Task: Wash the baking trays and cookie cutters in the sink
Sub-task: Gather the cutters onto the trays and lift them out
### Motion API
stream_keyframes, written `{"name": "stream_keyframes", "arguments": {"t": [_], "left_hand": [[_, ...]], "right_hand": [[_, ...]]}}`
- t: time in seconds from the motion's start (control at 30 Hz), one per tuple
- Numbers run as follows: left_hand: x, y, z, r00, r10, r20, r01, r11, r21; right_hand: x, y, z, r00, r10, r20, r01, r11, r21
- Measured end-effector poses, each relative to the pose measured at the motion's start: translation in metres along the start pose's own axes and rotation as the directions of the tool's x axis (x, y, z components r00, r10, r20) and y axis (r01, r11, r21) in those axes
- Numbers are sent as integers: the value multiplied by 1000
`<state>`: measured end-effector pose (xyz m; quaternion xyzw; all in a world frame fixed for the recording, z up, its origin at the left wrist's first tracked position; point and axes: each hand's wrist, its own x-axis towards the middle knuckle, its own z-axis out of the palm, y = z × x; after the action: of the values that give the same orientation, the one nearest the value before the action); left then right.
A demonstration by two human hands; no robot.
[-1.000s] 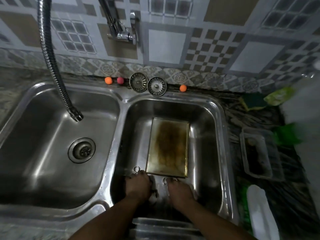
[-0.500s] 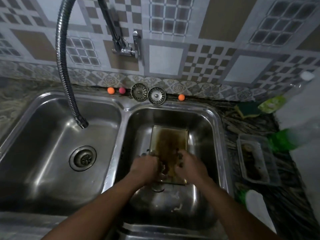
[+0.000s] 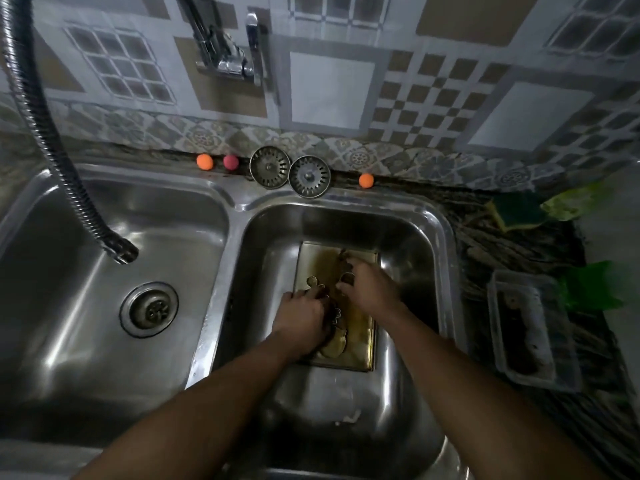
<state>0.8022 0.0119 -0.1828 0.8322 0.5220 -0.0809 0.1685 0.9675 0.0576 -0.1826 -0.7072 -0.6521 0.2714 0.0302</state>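
- Your stained baking tray [image 3: 360, 344] lies flat on the floor of the sink's right basin [image 3: 426, 237].
- The cookie cutters [image 3: 313, 283] sit on the tray, bunched under your hands.
- Your left hand [image 3: 301, 318] curls its fingers round several cutters.
- Your right hand [image 3: 369, 291] pinches others at its fingertips.
- Two strainers [image 3: 270, 167] lean against the wall behind.
- A plastic container [image 3: 493, 299] sits on the counter to the right.

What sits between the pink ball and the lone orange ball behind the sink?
Two metal sink strainers, side by side, as the head view shows.
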Motion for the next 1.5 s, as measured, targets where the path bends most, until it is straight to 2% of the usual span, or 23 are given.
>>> {"name": "stream_keyframes", "arguments": {"t": [0.1,0.17,0.2,0.27,0.33,0.4,0.5,0.6,0.67,0.8,0.87,1.0,1.1,1.23,1.4,1.5], "left_hand": [[-1,-6,-4,994,-53,-95,43,993,-110],[0,-16,2,970,-183,-162,136,955,-265],[1,-22,7,947,-275,-168,195,903,-382],[3,-33,16,914,-399,-70,270,729,-629],[4,-37,26,932,-358,60,277,594,-755],[4,-38,37,955,-271,122,267,604,-751],[4,-38,49,966,-209,154,255,657,-709],[5,-38,55,971,-196,136,236,693,-681],[5,-36,56,973,-196,120,226,718,-659],[4,-28,61,968,-239,80,239,768,-595],[5,-25,62,961,-269,62,249,752,-611],[4,-25,62,957,-287,34,234,701,-673],[5,-24,56,962,-270,-25,178,699,-692],[1,-23,36,950,-251,-186,58,727,-684],[-11,-22,-12,889,-251,-383,-66,757,-650],[-14,-24,-51,793,-183,-581,-223,801,-556]], "right_hand": [[-2,12,2,997,3,-81,11,985,170],[-10,21,5,983,80,-162,-18,936,353],[-15,26,8,969,149,-199,-50,901,431],[-26,37,21,938,287,-195,-141,828,542],[-36,40,34,942,331,-51,-224,735,640],[-45,38,44,966,256,39,-212,697,685],[-53,37,50,981,194,2,-164,823,544],[-51,37,48,978,204,33,-200,894,400],[-44,36,43,987,152,60,-163,941,297],[-33,36,42,985,136,107,-152,975,159],[-37,37,48,986,148,74,-158,974,162],[-46,36,54,982,187,-1,-179,943,282],[-53,30,51,978,172,-121,-123,935,333],[-60,21,44,936,128,-327,13,918,395],[-65,-5,12,875,67,-479,132,920,369],[-66,-22,-17,817,68,-573,196,901,387]]}}
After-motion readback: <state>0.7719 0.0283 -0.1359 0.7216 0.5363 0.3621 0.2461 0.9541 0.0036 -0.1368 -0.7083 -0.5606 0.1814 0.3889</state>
